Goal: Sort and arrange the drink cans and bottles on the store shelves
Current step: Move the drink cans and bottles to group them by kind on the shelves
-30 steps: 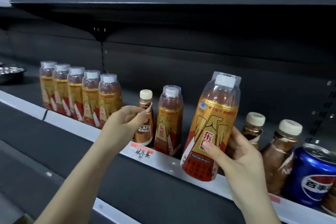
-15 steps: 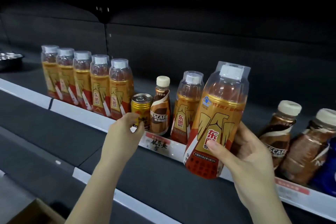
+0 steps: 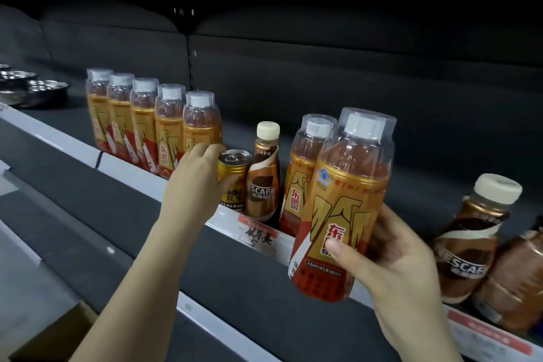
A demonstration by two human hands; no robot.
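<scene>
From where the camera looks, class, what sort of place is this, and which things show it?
Most likely a shop's drinks aisle: a dark shelf with a handwritten price tag on its edge, and a row of identical orange bottles.

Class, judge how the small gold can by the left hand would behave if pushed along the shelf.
The gold can is short and wide, so it probably slides rather than tips. Metal suggests it stays stiff. With the coffee bottle close beside it, a sideways push likely nudges that bottle.

dim, soft, wide-angle edge warp
</scene>
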